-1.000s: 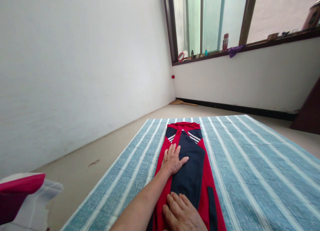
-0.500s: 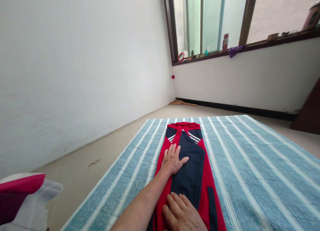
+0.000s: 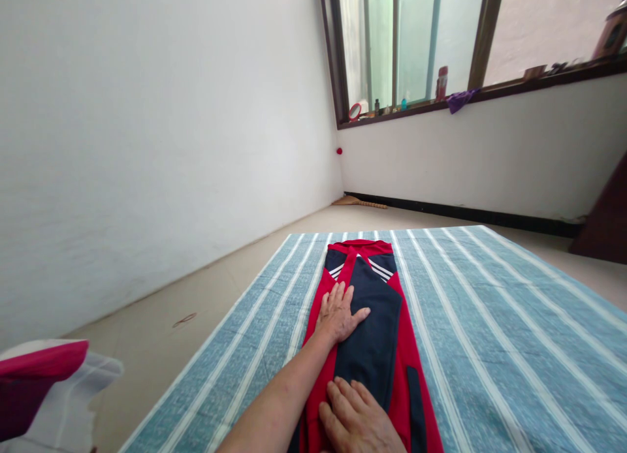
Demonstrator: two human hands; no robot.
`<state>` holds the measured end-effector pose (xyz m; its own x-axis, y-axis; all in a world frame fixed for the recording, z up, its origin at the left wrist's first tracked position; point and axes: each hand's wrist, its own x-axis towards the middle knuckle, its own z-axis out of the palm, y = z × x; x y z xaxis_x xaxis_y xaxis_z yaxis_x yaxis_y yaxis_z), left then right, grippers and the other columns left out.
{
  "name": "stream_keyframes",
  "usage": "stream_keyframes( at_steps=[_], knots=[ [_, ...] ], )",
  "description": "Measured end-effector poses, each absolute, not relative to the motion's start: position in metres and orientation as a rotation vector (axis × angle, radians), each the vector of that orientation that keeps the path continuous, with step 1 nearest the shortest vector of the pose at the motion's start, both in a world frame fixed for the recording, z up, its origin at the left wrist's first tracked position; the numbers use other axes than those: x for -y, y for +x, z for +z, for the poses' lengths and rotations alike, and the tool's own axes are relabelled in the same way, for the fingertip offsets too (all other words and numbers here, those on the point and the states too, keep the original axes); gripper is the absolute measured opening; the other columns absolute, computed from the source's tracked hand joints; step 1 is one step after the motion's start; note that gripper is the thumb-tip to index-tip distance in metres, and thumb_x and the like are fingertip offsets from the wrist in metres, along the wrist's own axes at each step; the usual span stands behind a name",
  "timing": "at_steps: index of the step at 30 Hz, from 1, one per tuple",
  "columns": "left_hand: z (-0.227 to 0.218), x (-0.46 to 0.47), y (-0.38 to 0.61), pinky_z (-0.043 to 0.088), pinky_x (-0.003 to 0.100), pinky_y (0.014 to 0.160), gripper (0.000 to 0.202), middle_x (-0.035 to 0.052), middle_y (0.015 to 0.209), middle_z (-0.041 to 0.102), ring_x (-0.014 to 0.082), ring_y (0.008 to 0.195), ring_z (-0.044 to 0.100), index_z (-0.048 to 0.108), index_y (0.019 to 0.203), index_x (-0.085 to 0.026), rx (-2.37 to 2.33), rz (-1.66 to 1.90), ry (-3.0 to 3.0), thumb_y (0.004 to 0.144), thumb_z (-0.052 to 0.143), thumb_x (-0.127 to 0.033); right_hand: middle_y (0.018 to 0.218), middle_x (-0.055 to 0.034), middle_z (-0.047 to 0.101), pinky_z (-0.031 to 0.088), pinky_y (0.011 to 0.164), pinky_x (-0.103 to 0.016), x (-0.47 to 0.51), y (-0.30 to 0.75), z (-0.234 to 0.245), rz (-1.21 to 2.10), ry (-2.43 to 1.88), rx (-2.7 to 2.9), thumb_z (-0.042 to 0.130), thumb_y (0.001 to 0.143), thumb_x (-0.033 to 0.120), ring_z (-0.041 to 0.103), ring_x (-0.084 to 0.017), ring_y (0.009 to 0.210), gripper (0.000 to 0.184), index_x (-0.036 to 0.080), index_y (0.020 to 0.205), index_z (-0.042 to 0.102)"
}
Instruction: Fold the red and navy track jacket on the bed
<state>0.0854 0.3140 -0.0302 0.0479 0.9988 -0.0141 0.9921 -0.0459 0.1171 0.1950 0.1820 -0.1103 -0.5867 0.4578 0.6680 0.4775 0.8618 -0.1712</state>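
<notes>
A red and navy track jacket with white stripes near its collar lies folded lengthwise into a long strip, its collar end farthest from me. My left hand rests flat on the upper half of the jacket, fingers spread and thumb pointing right. Closer to me, my right hand lies palm down on the lower part, its fingers stretched out over the red and navy cloth. The near end of the jacket runs out of the picture. Neither hand grips the cloth.
Under the jacket is a blue striped cloth. A red and white bundle shows at the lower left. The windowsill holds a bottle, a purple cloth and a small round mirror. A brown broom-like object lies on the floor.
</notes>
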Motion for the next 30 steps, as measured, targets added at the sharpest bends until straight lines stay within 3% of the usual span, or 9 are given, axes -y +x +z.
stream_keyframes(
  at_steps=[30],
  knots=[
    [-0.0265, -0.3125, 0.0869, 0.010, 0.048, 0.115, 0.081, 0.0111, 0.156, 0.016, 0.0256, 0.143, 0.008, 0.026, 0.147, -0.017, -2.096, 0.090, 2.182, 0.087, 0.024, -0.071, 0.125, -0.0113, 0.061, 0.048, 0.092, -0.043, -0.1807, 0.1954, -0.1058, 0.019, -0.712, 2.432, 0.055, 0.085, 0.059, 0.056, -0.031, 0.114, 0.054, 0.020, 0.123, 0.057]
  ],
)
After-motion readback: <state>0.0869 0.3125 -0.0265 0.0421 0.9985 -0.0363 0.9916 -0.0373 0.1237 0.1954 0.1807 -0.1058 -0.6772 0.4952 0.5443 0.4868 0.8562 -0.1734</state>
